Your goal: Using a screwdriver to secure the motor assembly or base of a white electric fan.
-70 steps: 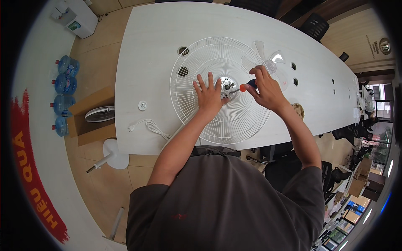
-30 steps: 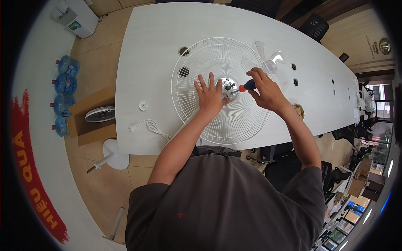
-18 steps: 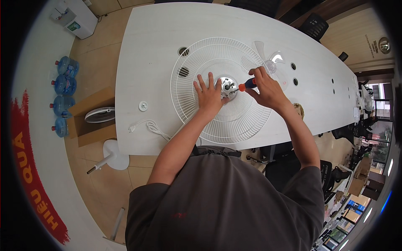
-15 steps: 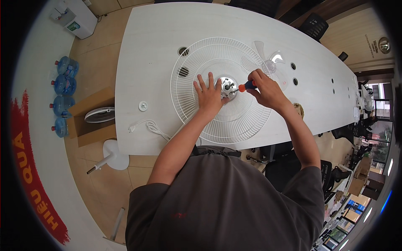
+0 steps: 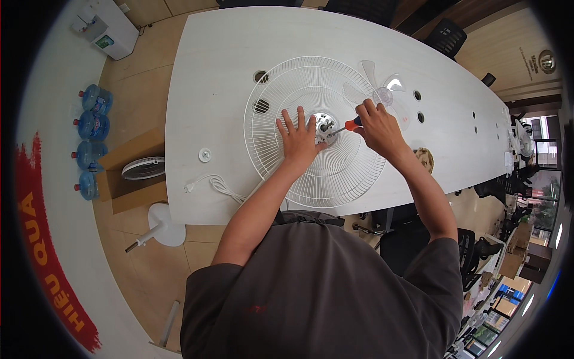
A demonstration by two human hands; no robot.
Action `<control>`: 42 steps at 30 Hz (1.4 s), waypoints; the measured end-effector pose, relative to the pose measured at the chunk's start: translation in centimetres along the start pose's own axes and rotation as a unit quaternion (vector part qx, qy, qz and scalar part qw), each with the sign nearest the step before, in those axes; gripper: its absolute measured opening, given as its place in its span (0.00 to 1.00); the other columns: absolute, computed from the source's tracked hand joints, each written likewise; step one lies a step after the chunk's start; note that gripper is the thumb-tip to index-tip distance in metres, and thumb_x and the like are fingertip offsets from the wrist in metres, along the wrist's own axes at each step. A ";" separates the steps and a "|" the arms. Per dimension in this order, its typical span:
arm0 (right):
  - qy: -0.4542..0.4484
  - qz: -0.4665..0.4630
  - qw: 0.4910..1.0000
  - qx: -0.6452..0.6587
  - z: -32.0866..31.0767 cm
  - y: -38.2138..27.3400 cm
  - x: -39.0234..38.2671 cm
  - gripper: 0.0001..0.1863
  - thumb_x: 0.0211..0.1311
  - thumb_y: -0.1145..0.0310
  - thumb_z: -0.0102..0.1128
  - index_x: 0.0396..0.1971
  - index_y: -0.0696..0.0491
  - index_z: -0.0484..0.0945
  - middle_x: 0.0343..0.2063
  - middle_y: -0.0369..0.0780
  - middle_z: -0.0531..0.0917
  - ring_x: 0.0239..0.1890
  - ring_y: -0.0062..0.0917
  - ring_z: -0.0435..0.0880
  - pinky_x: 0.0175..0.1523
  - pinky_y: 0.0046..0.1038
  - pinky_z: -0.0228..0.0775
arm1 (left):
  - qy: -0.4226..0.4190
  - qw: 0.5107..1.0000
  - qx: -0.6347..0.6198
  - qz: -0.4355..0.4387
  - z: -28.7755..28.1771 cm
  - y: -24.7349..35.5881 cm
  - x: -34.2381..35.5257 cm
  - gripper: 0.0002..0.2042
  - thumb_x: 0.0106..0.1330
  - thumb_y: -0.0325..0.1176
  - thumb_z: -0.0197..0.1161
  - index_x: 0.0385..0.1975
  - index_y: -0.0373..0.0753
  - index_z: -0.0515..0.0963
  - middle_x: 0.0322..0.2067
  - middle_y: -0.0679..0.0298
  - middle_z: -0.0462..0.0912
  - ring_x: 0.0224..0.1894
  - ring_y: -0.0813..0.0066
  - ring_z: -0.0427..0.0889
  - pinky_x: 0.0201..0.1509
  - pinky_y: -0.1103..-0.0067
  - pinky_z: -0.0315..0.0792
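Note:
A white round wire fan guard (image 5: 311, 179) lies on the white table, with a metal hub plate (image 5: 324, 125) at its centre. My left hand (image 5: 297, 140) rests with fingers spread on the guard, its thumb against the plate's lower edge. My right hand (image 5: 379, 128) is closed round the handle of a red and dark-blue screwdriver (image 5: 351, 124), whose shaft reaches to the plate, just right of the central shaft. Clear plastic fan blades (image 5: 384, 94) lie behind the guard's upper right.
A white cable with plug (image 5: 216, 182) and small white round part (image 5: 204, 154) sit on the table (image 5: 209, 54). Left on the floor: cardboard box (image 5: 125, 200) with another fan piece, white stand base (image 5: 167, 225), several water jugs (image 5: 92, 125). Black chairs (image 5: 406, 254) surround the table.
My right hand has turned slightly about the screwdriver, its fingers now covering more of the blue handle. The left hand stays spread in place. The whole view has shifted slightly downward.

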State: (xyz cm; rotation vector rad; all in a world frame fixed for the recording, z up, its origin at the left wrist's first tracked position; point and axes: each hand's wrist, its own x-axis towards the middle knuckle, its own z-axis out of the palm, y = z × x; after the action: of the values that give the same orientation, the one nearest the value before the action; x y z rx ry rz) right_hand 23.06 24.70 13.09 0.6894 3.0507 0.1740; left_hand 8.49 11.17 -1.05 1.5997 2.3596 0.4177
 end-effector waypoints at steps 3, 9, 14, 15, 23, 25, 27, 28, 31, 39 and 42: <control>-0.034 -0.046 0.998 0.002 -0.4 1.0 -0.4 0.13 0.57 0.72 0.65 0.42 0.54 0.75 0.40 0.41 0.76 0.40 0.36 0.81 0.36 0.32 0.79 | -0.004 1.000 0.000 0.000 -0.2 -0.1 0.0 0.44 0.55 0.61 0.69 0.69 0.43 0.65 0.74 0.45 0.49 0.73 0.25 0.38 0.71 0.35 0.32; -0.044 -0.122 0.991 0.018 -1.1 0.3 -0.5 0.14 0.54 0.78 0.62 0.42 0.53 0.76 0.40 0.42 0.76 0.39 0.34 0.82 0.35 0.33 0.78 | 0.010 1.000 -0.001 0.006 -0.3 -0.1 -0.1 0.44 0.55 0.62 0.68 0.68 0.43 0.66 0.73 0.45 0.50 0.73 0.25 0.39 0.70 0.35 0.33; -0.061 -0.108 0.992 0.019 -1.8 -0.5 0.3 0.11 0.57 0.68 0.67 0.38 0.54 0.78 0.32 0.43 0.80 0.28 0.34 0.85 0.29 0.33 0.75 | 0.018 1.000 0.013 -0.003 0.1 0.0 0.1 0.45 0.54 0.65 0.66 0.69 0.45 0.67 0.73 0.47 0.51 0.74 0.27 0.38 0.71 0.37 0.33; -0.059 -0.089 0.994 0.022 -1.4 -0.5 0.2 0.13 0.58 0.62 0.67 0.37 0.54 0.79 0.27 0.42 0.80 0.24 0.34 0.84 0.27 0.33 0.73 | 0.021 1.000 0.005 0.002 0.1 0.0 0.1 0.44 0.55 0.64 0.67 0.68 0.43 0.67 0.73 0.46 0.51 0.73 0.26 0.39 0.71 0.36 0.33; -0.071 0.069 0.993 0.057 -1.7 -1.4 0.1 0.26 0.57 0.49 0.69 0.43 0.55 0.73 0.27 0.44 0.82 0.23 0.38 0.84 0.26 0.37 0.73 | 0.027 0.999 -0.011 0.030 0.0 0.8 0.2 0.43 0.55 0.62 0.67 0.68 0.42 0.67 0.73 0.46 0.51 0.73 0.26 0.40 0.71 0.36 0.34; -0.030 0.041 0.989 0.142 -1.3 -1.7 -0.3 0.28 0.55 0.54 0.72 0.47 0.55 0.70 0.40 0.46 0.80 0.31 0.42 0.85 0.32 0.40 0.76 | 0.035 0.999 -0.011 0.031 0.3 0.3 0.0 0.42 0.55 0.61 0.68 0.68 0.43 0.68 0.73 0.46 0.52 0.74 0.27 0.40 0.72 0.38 0.36; -0.054 -0.015 0.981 0.187 -0.4 -2.0 0.2 0.22 0.54 0.68 0.68 0.46 0.55 0.69 0.45 0.47 0.73 0.46 0.42 0.81 0.39 0.43 0.77 | 0.005 1.000 -0.008 -0.006 0.3 -0.8 -0.6 0.41 0.55 0.60 0.69 0.67 0.44 0.69 0.74 0.47 0.51 0.74 0.28 0.40 0.72 0.39 0.37; -0.059 -0.034 0.984 0.163 -0.8 -2.6 0.4 0.21 0.52 0.75 0.65 0.45 0.56 0.68 0.45 0.46 0.72 0.47 0.43 0.80 0.39 0.41 0.78 | -0.001 1.000 -0.004 -0.018 0.0 -1.1 -0.9 0.42 0.54 0.60 0.69 0.67 0.45 0.69 0.74 0.47 0.51 0.74 0.29 0.40 0.73 0.39 0.37; -0.052 -0.065 0.988 0.128 -0.7 -2.4 0.9 0.21 0.48 0.81 0.63 0.44 0.55 0.69 0.43 0.45 0.72 0.45 0.42 0.80 0.38 0.39 0.78 | -0.001 1.000 0.001 -0.017 -0.5 -1.1 -0.8 0.42 0.54 0.60 0.69 0.67 0.45 0.69 0.74 0.48 0.51 0.74 0.28 0.40 0.72 0.39 0.37; 0.013 -0.085 0.994 0.063 -0.6 -0.5 0.6 0.15 0.49 0.72 0.68 0.39 0.54 0.78 0.36 0.42 0.78 0.33 0.35 0.85 0.31 0.34 0.76 | -0.001 1.000 0.004 -0.004 -0.2 -0.1 0.4 0.42 0.55 0.59 0.70 0.68 0.44 0.67 0.73 0.47 0.51 0.73 0.26 0.40 0.72 0.38 0.35; -0.010 -0.057 0.997 0.042 -0.8 -1.1 0.9 0.13 0.53 0.65 0.69 0.35 0.55 0.79 0.29 0.42 0.80 0.26 0.35 0.85 0.27 0.34 0.74 | -0.011 1.000 0.020 -0.002 -0.1 -0.2 0.4 0.44 0.55 0.62 0.69 0.69 0.45 0.66 0.74 0.47 0.49 0.74 0.26 0.37 0.71 0.37 0.33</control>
State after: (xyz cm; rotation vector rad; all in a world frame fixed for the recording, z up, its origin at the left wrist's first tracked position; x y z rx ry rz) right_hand 21.74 23.99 13.75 0.5147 3.0817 0.0374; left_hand 8.17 11.48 -1.06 1.6080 2.3705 0.3519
